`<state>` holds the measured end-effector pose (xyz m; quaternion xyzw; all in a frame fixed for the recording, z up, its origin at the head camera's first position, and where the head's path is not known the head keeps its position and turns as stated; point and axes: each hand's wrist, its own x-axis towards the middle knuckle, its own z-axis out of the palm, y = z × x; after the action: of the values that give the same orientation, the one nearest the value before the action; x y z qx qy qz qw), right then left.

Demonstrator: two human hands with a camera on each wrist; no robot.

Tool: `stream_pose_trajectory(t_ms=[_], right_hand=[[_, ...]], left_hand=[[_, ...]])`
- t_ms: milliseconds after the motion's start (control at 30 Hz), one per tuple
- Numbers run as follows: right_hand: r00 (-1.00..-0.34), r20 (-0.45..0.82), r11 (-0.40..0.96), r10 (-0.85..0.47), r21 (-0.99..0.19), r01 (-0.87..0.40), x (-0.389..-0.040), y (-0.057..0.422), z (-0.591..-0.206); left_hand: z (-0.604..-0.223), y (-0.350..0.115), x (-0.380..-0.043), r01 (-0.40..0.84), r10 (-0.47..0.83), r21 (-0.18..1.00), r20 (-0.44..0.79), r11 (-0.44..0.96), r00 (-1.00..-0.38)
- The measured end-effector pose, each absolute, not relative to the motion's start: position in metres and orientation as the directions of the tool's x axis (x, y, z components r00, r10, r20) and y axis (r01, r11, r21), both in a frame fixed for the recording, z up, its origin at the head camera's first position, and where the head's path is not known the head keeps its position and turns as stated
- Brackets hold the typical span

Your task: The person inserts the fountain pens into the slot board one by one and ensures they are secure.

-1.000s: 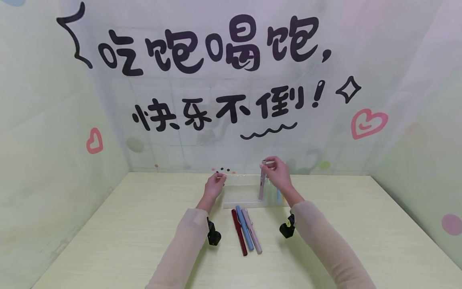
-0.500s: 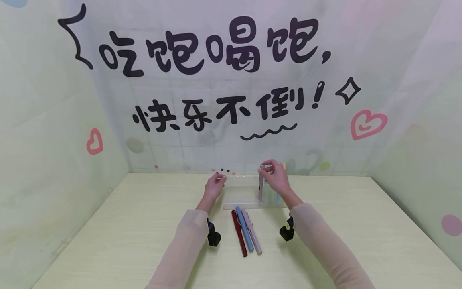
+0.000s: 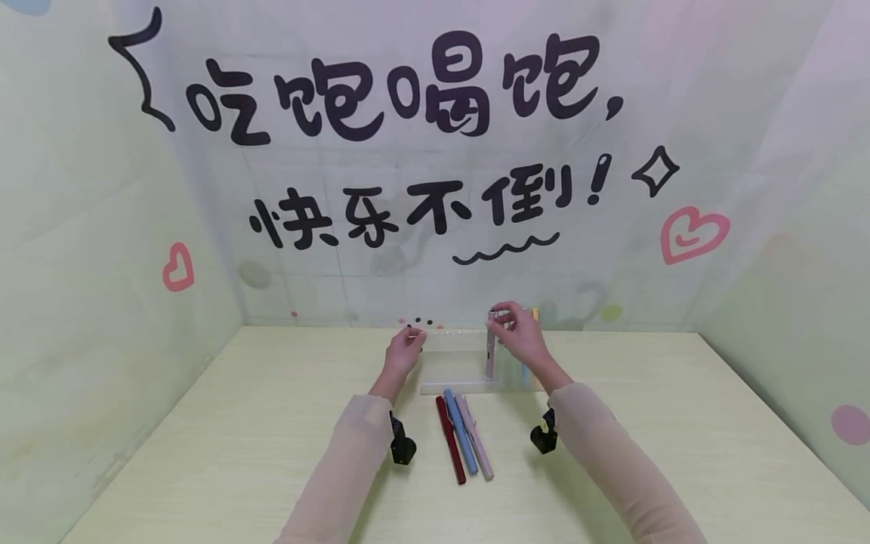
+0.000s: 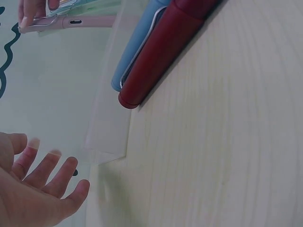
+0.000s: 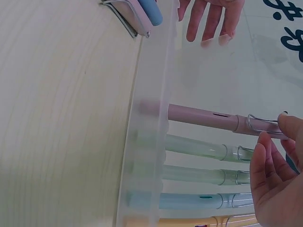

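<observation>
My right hand pinches the top of a capped dusty-pink pen with a wire clip. The pen stands upright in a clear pen stand, its lower end behind the frosted front ledge. Beside it in the right wrist view stand a pale green pen, a second green pen, a light blue pen and an orange pen. At the stand's upper left corner, my left hand holds the edge between thumb and fingers, with its fingertips showing behind the clear panel.
Three capped pens lie side by side on the pale wooden table before the stand: dark red, blue and lilac. A printed cloth backdrop rises close behind the stand.
My right hand has lowered slightly, and the dusty-pink pen has come more upright and settled down at the ledge. My left hand stays at the stand's corner.
</observation>
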<state>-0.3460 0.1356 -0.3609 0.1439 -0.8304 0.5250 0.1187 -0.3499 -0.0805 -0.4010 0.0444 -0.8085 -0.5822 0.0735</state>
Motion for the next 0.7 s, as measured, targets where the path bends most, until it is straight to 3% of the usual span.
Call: stream_pose_trajectory(t_ms=[700], right_hand=[[-0.901, 0.414, 0.628, -0.128, -0.669, -0.397, -0.359, 0.140, -0.367]], left_hand=[[-0.401, -0.080, -0.350, 0.012, -0.158, 0.944, 0.067, 0.328, -0.985]])
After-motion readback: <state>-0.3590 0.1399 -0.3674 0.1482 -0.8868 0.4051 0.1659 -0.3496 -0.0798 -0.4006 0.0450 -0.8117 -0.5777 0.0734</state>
